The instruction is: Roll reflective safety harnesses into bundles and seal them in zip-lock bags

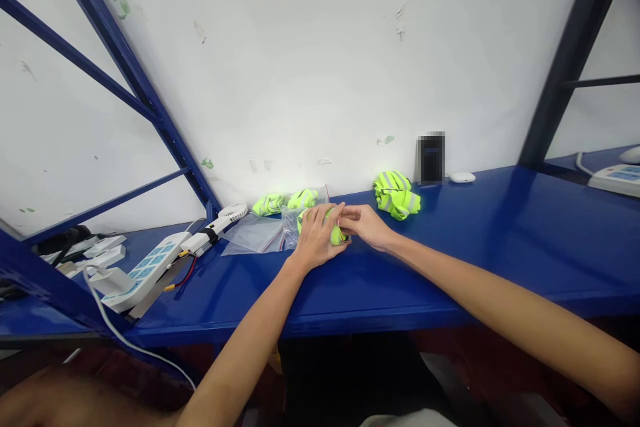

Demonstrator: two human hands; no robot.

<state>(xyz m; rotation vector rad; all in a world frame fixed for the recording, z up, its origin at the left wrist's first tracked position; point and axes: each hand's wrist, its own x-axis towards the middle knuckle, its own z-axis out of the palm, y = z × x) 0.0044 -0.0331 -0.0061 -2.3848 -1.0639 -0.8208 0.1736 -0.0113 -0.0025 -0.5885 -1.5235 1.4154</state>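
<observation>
Right now the left hand (316, 240) lies over a neon yellow-green bundle (339, 236), fingers curved together along its top and holding it against the blue table (475, 247). At the bundle's right side, the right hand (367, 223) has its thumb and fingertips drawn close together, touching it; I cannot tell whether they pinch the cloth or a plastic edge. The bundle sits near the middle of the table, partly hidden by the fingers. Just left of the hands, clear plastic bags (254, 235) lie flat and overlapping, and behind them, near the wall (320, 67), rest two more neon bundles, a left one (270, 204) and a right one (304, 198). Right of the hands, well apart, a folded neon bundle with grey stripes (399, 195) stands near a dark, blurred-out object (431, 160) and a white oval case (462, 177). Farther left come a white handheld fan (233, 212), a red-and-black cable with yellow connectors (189, 272) and a white power strip (150, 271) with blue sockets, beside the blue metal frame (165, 123)
</observation>
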